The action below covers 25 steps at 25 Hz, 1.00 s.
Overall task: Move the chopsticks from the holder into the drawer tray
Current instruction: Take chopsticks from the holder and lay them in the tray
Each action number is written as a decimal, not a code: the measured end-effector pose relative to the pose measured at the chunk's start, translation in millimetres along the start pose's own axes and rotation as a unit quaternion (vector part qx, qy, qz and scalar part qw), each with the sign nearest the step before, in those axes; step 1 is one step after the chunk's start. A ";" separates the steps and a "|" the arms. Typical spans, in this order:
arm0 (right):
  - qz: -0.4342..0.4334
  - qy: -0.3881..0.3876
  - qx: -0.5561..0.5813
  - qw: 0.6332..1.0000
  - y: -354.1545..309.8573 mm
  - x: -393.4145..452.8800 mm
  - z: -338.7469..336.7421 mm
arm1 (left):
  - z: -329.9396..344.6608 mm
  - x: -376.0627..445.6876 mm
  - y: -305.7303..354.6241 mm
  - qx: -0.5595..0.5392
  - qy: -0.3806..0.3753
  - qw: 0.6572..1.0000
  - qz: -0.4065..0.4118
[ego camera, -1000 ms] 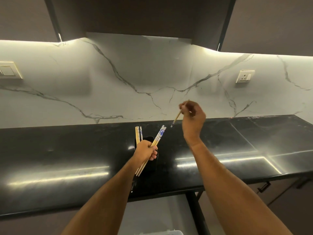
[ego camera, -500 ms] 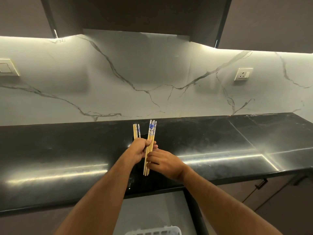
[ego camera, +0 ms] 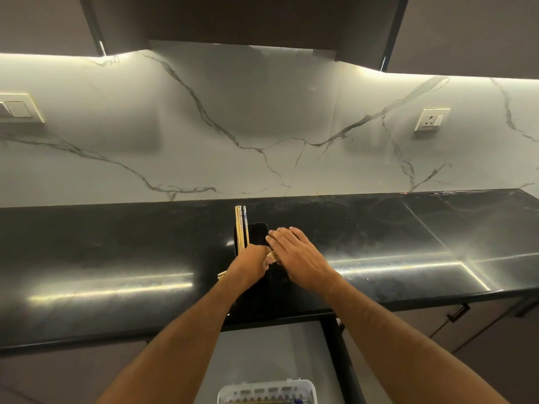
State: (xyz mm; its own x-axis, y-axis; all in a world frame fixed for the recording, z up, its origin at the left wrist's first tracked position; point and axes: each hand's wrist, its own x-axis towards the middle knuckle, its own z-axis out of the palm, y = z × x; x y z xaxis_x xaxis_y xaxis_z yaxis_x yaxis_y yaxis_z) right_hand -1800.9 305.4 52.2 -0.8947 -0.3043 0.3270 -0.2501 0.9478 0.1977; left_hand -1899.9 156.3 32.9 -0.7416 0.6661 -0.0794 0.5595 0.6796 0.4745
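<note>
Black polished stone counter (ego camera: 116,258), glossy w/ long streaks of reflected light; behind it a white marble-look backsplash (ego camera: 262,126) w/ thin grey veins, lit from under dark matte upper cabinets (ego camera: 262,18). Near the counter's front edge stands a black, smooth, rounded-rim holder (ego camera: 256,233), dark vs the dark top so its lower body is hard to make out. In it, at the left side, a few chopsticks (ego camera: 241,225) stand upright: slim straight sticks, pale wood/bamboo colour, at least one w/ a blue-and-white patterned top. Left hand (ego camera: 250,265) sits just in front of the holder, fingers clenched around a second bundle of chopsticks (ego camera: 222,274); pale ends poke out on the left side of the wrist and by the knuckles. Right hand (ego camera: 294,258) lies flat beside/over it, fingers extended and loose, tips by the holder rim & touching the left hand's knuckles; grasps nothing that shows. Below the counter edge an open drawer (ego camera: 271,351) w/ plain grey floor; in it, at the bottom of view, a white plastic tray (ego camera: 267,390) w/ slotted wall & rounded corners, contents mostly cut off, can't tell. Beige socket (ego camera: 430,119) on the right of the wall, switch plate (ego camera: 17,107) at the left.
</note>
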 end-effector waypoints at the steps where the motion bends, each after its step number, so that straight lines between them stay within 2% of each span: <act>1: -0.003 -0.046 0.006 0.999 0.3 0.6 2.1 | 1.7 0.8 0.6 0.075 -0.034 0.997 0.008; 4: 0.031 -0.139 0.071 0.987 -9.7 -7.5 15.1 | 13.8 -0.5 -4.8 0.159 -0.130 0.979 -0.006; 5: 0.044 -0.165 0.091 0.981 -14.4 -10.9 20.1 | 19.8 -6.0 -9.7 0.165 -0.130 0.978 0.009; 7: 0.054 -0.192 0.125 0.972 -21.9 -16.5 27.6 | 33.6 -24.1 -21.4 0.167 -0.078 0.981 0.068; 9: 0.046 -0.189 0.135 0.971 -24.6 -23.4 31.6 | 44.4 -42.6 -30.1 0.155 -0.029 0.981 0.113; 16: -0.018 -0.134 0.144 0.980 -53.7 -100.0 73.6 | 98.6 -104.2 -44.8 0.153 -0.023 0.965 0.211; 19: -0.013 -0.162 0.164 0.973 -73.7 -131.0 91.6 | 133.3 -130.5 -54.4 0.180 -0.056 0.957 0.220; 25: 0.047 -0.304 0.191 0.932 -124.0 -177.1 127.7 | 201.4 -172.1 -63.8 0.204 -0.128 0.957 0.163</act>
State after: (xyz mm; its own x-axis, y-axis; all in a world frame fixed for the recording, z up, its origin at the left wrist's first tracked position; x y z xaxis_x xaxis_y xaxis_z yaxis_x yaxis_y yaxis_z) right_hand -1658.7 253.8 -148.3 -0.9349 -0.2175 -0.2804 -0.1689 0.9676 -0.1876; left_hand -1733.4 60.3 -160.3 -0.4175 0.8810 -0.2227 0.8821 0.4518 0.1335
